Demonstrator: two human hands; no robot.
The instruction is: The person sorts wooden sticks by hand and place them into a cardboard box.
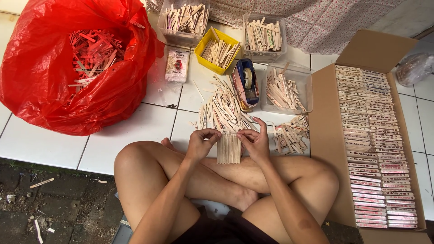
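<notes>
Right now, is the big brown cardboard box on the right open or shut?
Open. The big brown cardboard box has its flaps folded outward, and rows of bundled sticks show inside.

Even, soft daylight fills the head view; no single source shows, and the scene is bright without hard contrast. The white tiled floor reflects diffusely, with no burnt-out glare. The crumpled red plastic bag carries small specular glints along its folds and tints the wooden sticks inside it pink. Shadows are faint: a soft one lies beneath the crossed legs, and the dark ground past the floor's near edge is dimmer. Focus is sharp throughout, without motion blur. Mild wide-angle bending shows in the tile lines and the open brown cardboard box at the right.
</notes>
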